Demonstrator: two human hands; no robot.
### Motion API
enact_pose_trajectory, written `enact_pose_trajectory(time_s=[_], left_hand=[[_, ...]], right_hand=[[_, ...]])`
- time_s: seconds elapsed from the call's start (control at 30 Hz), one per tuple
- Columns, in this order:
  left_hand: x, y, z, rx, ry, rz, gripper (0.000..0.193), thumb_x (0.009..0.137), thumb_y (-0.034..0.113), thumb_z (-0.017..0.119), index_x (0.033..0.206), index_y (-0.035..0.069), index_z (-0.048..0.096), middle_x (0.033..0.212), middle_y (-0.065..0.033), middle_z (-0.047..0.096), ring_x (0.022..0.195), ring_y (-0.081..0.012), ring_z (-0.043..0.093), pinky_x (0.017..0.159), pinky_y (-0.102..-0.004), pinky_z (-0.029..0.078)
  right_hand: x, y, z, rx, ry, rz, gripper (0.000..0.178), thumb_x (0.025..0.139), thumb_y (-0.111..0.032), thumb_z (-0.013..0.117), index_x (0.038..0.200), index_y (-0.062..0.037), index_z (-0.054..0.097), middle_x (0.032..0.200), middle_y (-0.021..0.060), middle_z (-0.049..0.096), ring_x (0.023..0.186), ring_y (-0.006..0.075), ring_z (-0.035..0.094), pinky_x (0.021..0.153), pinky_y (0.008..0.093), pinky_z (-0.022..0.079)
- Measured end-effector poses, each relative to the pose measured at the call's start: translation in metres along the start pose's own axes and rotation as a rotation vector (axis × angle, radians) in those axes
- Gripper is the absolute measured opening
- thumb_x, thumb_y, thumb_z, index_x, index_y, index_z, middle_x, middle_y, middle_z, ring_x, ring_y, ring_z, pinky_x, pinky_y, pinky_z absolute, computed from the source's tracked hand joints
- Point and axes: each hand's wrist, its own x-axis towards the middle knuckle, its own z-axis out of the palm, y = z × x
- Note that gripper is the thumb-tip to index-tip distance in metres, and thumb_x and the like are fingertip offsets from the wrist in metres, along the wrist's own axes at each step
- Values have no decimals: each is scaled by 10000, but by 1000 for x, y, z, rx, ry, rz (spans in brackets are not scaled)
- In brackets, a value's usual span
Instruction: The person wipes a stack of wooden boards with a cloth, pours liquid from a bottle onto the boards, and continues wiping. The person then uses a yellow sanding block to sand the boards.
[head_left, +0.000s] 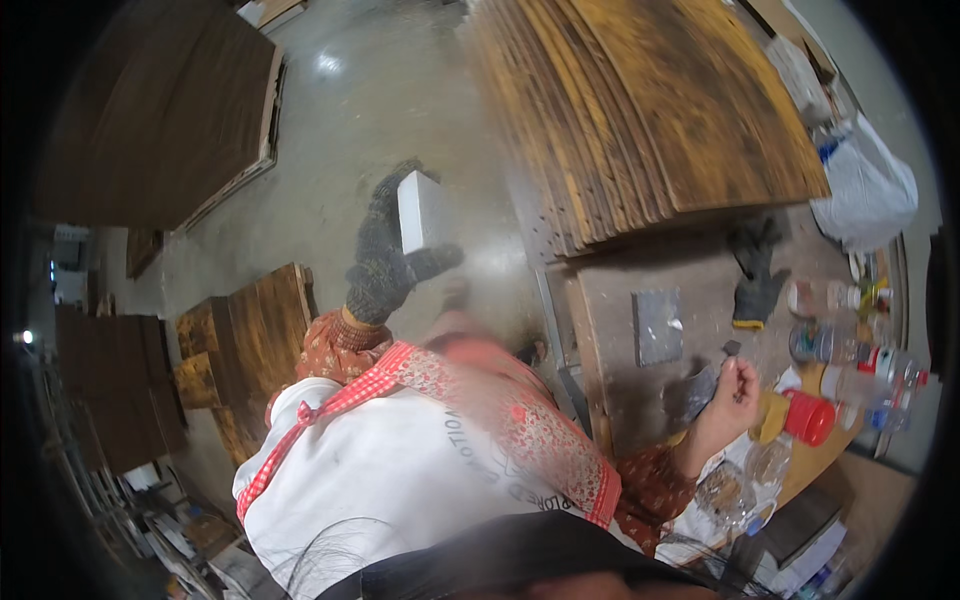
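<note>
My left hand [385,255], in a dark grey knitted glove, is wrapped round a white rectangular block [418,212] and holds it over the floor. My right hand [738,393] is bare, above the worktable at the right. Its fingers are pinched together on a small dark flat piece [732,348], whose kind I cannot make out. A grey rectangular sheet [658,327] lies flat on the table beyond that hand. Farther back lies a second dark glove [755,275] with a yellow cuff. A grey crumpled-looking piece [692,392] is just left of my right wrist.
A row of brown wood-grain boards [720,100] stands on the table's far part. Plastic bottles [825,342], a red-lidded jar [808,418] and a white plastic bag [868,190] line its right side. More dark boards [160,110] are stacked at far left, with brown panels [250,350] below.
</note>
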Motion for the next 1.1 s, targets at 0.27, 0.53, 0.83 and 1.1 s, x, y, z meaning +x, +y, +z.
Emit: enact_pose_trajectory(time_s=[0.27, 0.53, 0.83, 1.1], left_hand=[[51, -74, -118, -386, 234, -156, 694, 731, 118, 690, 1347, 5, 390, 1172, -132, 553, 1009, -226, 579, 812, -377, 507], [83, -107, -250, -686, 490, -262, 752, 768, 174, 654, 1434, 80, 318, 1160, -114, 551, 986, -183, 565, 787, -284, 485], [188, -155, -320, -655, 541, -168, 744, 814, 119, 624, 1474, 108, 279, 1194, -81, 508, 1003, -164, 540, 822, -278, 479], [313, -198, -397, -675, 872, -31, 668, 865, 152, 628, 1436, 49, 295, 1169, -144, 526, 1030, -259, 569, 894, -404, 508]], right_hand=[[-69, -61, 174, 171, -287, -155, 88, 868, 6, 639, 951, 29, 625, 839, 1, 614, 728, 44, 530, 682, 193, 435], [-88, -109, 377, 296, -628, -202, 87, 862, -3, 657, 936, 34, 634, 782, -37, 574, 669, 9, 474, 603, 156, 383], [-45, -171, 623, 247, -867, -443, 74, 859, -5, 648, 921, 35, 641, 732, -52, 555, 646, 2, 437, 569, 158, 360], [11, -245, 848, 273, -1148, -406, 64, 872, -38, 626, 904, 12, 648, 647, -66, 528, 558, -2, 413, 492, 179, 336]])
